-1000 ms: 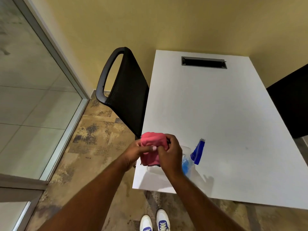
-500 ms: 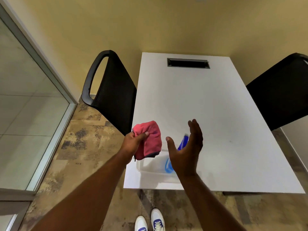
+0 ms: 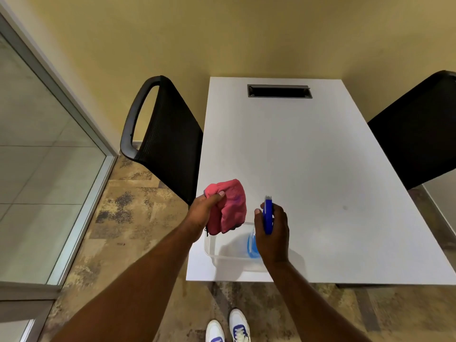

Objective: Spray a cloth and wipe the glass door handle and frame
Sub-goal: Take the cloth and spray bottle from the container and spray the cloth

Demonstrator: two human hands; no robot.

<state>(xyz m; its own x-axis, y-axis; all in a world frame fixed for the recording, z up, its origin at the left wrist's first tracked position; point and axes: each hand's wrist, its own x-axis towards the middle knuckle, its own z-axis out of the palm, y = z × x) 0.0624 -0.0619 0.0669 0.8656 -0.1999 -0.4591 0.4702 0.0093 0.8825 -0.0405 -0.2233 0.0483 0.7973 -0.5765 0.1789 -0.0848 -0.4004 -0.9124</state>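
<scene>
My left hand (image 3: 203,213) grips a bunched pink cloth (image 3: 233,206) above the near left corner of the white table (image 3: 296,156). My right hand (image 3: 272,233) is closed around a spray bottle (image 3: 267,215) with a blue trigger head and blue liquid in a clear body; its nozzle points away from me. The bottle stands in or just above a clear plastic tub (image 3: 222,253) at the table's near edge. The glass panel with its grey metal frame (image 3: 81,213) fills the left side. No door handle is in view.
A black mesh chair (image 3: 167,141) stands between the table's left side and the glass frame. A second black chair (image 3: 419,129) is at the table's right. A black cable slot (image 3: 278,91) sits at the table's far end. Patterned floor lies below, with my white shoes (image 3: 228,327).
My right hand let go of the cloth, swung right with open fingers, and has now closed around the spray bottle. My left hand kept the cloth.
</scene>
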